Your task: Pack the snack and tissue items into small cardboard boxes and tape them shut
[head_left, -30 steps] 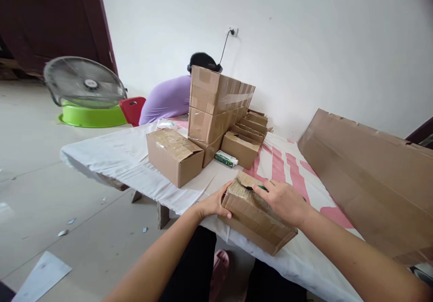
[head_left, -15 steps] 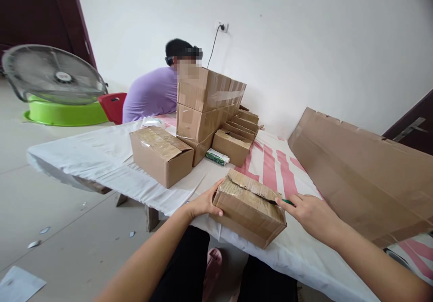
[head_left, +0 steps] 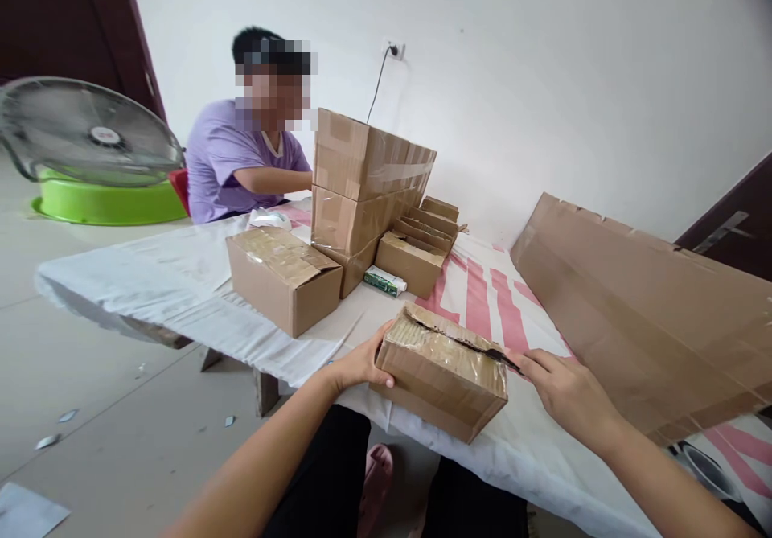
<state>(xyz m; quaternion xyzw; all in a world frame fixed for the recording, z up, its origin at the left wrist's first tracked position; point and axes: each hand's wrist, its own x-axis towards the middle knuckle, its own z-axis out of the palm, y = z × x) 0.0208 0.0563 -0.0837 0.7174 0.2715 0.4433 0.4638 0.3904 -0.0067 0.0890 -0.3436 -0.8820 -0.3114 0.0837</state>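
A small taped cardboard box (head_left: 443,377) sits at the near table edge, its top split by a long ragged slit. My left hand (head_left: 362,363) is closed around the box's left end, thumb on the front face and fingers behind. At the right end of the slit, my right hand (head_left: 558,383) is closed on a slim dark knife-like tool (head_left: 499,355); the grip hides most of it. Just beyond lies a green and white packet (head_left: 384,282). Another taped box (head_left: 283,277) stands to the left.
Stacked sealed boxes (head_left: 341,220) rise mid-table, with a row of open boxes (head_left: 410,264) beside them. A large cardboard sheet (head_left: 639,313) leans at the right. Rolls of tape (head_left: 705,470) lie near my right forearm. Across the table sits a person in purple (head_left: 220,156).
The tool in my right hand has shifted slightly right along the slit, and its green part no longer shows. My left hand keeps its hold. The person opposite has straightened up.
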